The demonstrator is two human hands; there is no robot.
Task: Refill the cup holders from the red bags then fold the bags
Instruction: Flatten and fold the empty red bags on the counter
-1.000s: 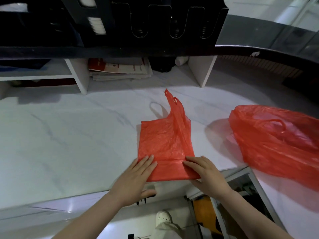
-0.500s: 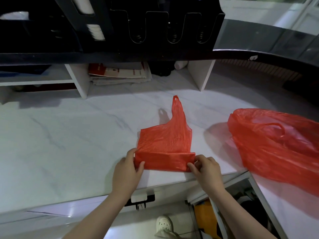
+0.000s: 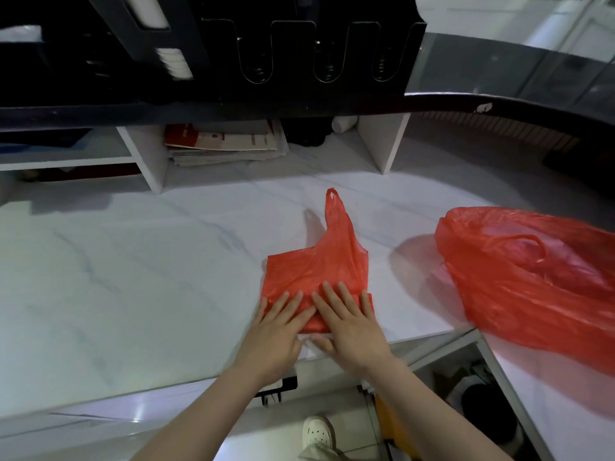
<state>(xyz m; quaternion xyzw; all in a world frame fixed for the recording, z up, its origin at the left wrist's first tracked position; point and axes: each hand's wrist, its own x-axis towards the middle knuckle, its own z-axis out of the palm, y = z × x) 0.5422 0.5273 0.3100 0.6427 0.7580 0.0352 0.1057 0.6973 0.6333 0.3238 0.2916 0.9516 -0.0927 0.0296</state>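
Observation:
A flattened red bag (image 3: pixel 312 267) lies on the white marble counter (image 3: pixel 133 277), its bottom edge folded up and its handles pointing away from me. My left hand (image 3: pixel 276 331) and my right hand (image 3: pixel 349 324) lie side by side with straight fingers, pressing the folded strip flat near the counter's front edge. A second red bag (image 3: pixel 532 281), puffed and unfolded, sits on the counter to the right. The black cup holder (image 3: pixel 319 51) with several U-shaped slots stands on the upper shelf at the back; white cups (image 3: pixel 173 64) show in a slot on its left.
Under the dark shelf, white dividers (image 3: pixel 146 161) frame a stack of papers (image 3: pixel 226 144). Below the counter's front edge are an open compartment (image 3: pixel 466 394) and my white shoe (image 3: pixel 317 430) on the floor.
My hands lifted the bag's bottom edge, folded it away from me, then moved together and flattened onto the fold. The bag now looks shorter.

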